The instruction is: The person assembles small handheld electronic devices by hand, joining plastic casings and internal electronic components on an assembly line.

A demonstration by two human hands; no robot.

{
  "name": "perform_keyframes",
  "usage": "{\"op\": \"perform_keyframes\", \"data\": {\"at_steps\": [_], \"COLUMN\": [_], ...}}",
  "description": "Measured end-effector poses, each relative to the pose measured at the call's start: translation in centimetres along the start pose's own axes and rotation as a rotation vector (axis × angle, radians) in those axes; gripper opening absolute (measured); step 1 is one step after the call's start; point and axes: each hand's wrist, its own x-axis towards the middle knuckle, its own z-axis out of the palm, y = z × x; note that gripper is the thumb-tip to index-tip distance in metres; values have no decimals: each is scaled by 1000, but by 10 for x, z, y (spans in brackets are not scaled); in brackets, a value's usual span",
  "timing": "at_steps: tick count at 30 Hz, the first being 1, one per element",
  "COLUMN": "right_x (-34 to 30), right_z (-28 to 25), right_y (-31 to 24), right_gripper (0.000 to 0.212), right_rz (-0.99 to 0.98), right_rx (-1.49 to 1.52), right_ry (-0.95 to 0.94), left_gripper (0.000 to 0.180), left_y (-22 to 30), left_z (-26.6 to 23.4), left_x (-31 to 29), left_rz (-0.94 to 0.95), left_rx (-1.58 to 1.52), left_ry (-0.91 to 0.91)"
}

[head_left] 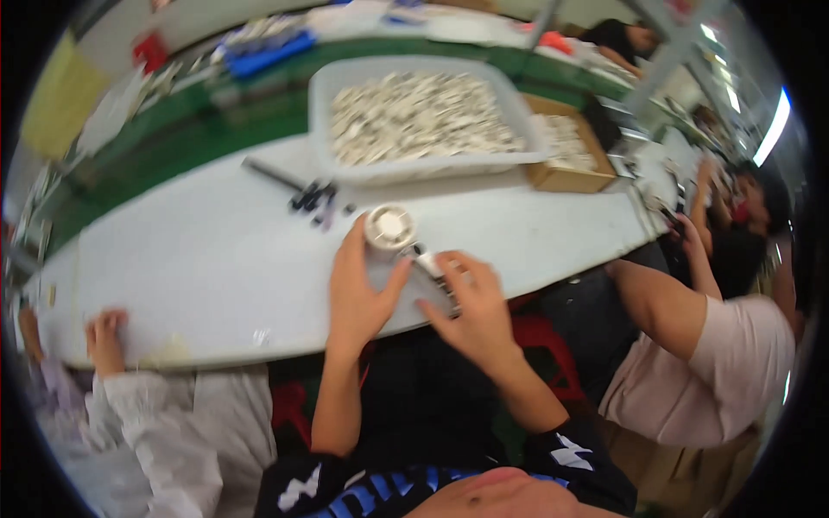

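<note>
Over the white table I hold what looks like a small white handheld fan (pixel 391 228), its round head up and its handle slanting down to the right. My left hand (pixel 361 289) grips the round head, fingers along its left side and thumb below it. The handle's lower part lies between the thumb and fingers of my right hand (pixel 473 306); a dark, patterned stretch shows there, too blurred to make out. Just beyond my left hand is a cluster of small black parts (pixel 313 198), with a dark bar (pixel 272 173) beside it.
A large translucent tub (pixel 321 129) full of small whitish parts stands at the table's far side. Next to it is a cardboard box (pixel 570 179) of similar pieces. A person's hand (pixel 107 341) rests on the table at left; another person (pixel 691 337) works close at right.
</note>
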Motion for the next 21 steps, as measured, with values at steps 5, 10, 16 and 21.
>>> {"op": "perform_keyframes", "data": {"at_steps": [5, 10, 16, 21], "right_x": [-6, -4, 7, 12], "right_z": [-1, -12, -16, -8], "right_y": [16, 34, 40, 51], "right_gripper": [66, 67, 60, 53], "right_rz": [-13, 40, 83, 84], "right_rx": [-24, 75, 75, 16], "right_ry": [-37, -104, -199, -246], "left_gripper": [60, 59, 61, 61], "left_y": [3, 19, 11, 1], "left_z": [-1, 0, 1, 4], "left_x": [16, 42, 58, 66], "left_rz": [65, 86, 111, 147], "left_rx": [143, 275, 354, 355], "left_ry": [-45, -244, -376, -457]}}
